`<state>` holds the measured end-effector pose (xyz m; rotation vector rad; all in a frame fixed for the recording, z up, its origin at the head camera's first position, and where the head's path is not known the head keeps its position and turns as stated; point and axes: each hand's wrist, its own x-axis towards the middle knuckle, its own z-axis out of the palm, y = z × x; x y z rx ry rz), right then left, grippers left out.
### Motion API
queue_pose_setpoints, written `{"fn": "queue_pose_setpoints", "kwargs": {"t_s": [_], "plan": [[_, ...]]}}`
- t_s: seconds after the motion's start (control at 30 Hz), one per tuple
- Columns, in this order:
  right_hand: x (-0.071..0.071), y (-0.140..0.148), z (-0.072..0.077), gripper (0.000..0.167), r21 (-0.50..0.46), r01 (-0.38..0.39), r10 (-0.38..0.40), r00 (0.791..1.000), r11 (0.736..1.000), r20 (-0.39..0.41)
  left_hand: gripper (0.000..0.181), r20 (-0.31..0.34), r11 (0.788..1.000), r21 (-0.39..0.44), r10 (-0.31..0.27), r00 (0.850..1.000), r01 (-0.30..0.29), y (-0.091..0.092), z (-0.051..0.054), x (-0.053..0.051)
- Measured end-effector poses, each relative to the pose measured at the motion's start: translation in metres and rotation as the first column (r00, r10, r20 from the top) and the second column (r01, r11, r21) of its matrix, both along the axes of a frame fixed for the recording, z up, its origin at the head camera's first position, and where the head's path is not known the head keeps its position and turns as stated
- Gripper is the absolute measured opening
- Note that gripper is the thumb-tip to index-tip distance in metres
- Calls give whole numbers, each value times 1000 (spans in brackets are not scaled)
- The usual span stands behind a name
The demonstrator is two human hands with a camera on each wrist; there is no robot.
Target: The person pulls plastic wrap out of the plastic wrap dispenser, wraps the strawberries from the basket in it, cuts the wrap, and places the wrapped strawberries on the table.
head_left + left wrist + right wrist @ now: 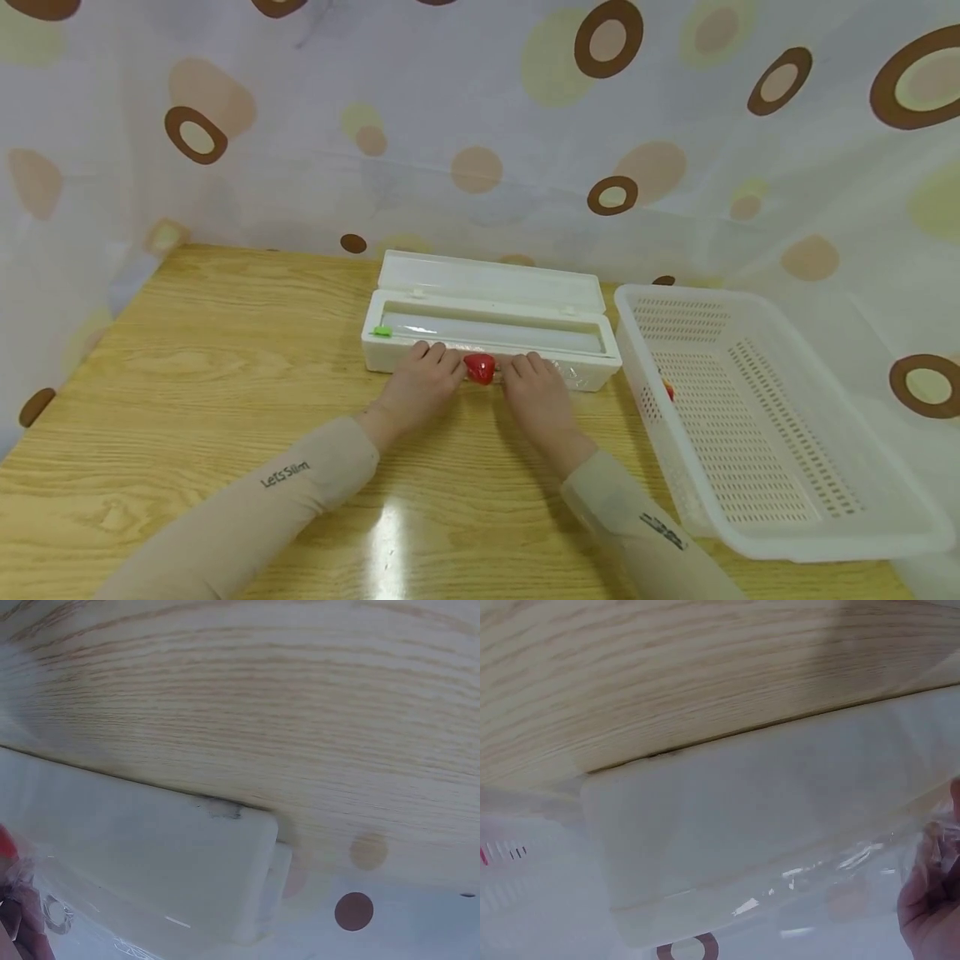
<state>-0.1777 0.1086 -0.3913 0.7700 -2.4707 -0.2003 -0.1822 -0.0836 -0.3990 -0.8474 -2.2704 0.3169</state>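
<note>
A white cling film box stands lidded-open on the table, a film roll inside and a green cutter at its left end. Against its front hangs a shiny red strawberry-like piece with clear cling film about it. To the left of the red piece, my left hand has curled fingers that grip the film. My right hand grips film on the other side; its fingers bunch film in the right wrist view. The fingertips' undersides are hidden in the head view.
To the right of the box stands a white slotted basket with a small red and yellow thing by its left wall. A patterned curtain hangs behind the wooden table.
</note>
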Motion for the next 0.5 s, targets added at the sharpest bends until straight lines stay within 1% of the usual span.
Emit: {"fn": "queue_pose_setpoints", "kwargs": {"t_s": [0.07, 0.13, 0.23, 0.3, 0.37, 0.43, 0.5], "plan": [[1, 4, -1, 35, -30, 9, -10, 1000, 1000, -22, 10, 16, 1000, 0, 5, 1000, -5, 0, 0, 0], [1, 9, -3, 30, -58, -4, 1, 998, 998, -56, 11, 35, 1000, 1, 10, 999, -10, 0, 1, 0], [1, 16, -5, 16, -82, -60, 52, 994, 995, -98, 13, 59, 1000, 2, 12, 998, -12, 0, 1, 0], [2, 20, -6, 13, -86, -96, 87, 990, 992, -109, 12, 64, 1000, -1, 9, 998, -9, 0, 1, 1], [1, 21, -6, 12, -84, -113, 104, 989, 990, -105, 12, 56, 1000, -8, 9, 998, -8, 0, 2, 1], [2, 20, -5, 11, -68, -101, 95, 991, 992, -90, 11, 48, 1000, -16, 8, 999, -8, 0, 2, 1], [3, 19, -3, 8, -47, -52, 48, 996, 998, -78, 11, 46, 1000, -20, 5, 999, -4, 0, 2, 1]]}}
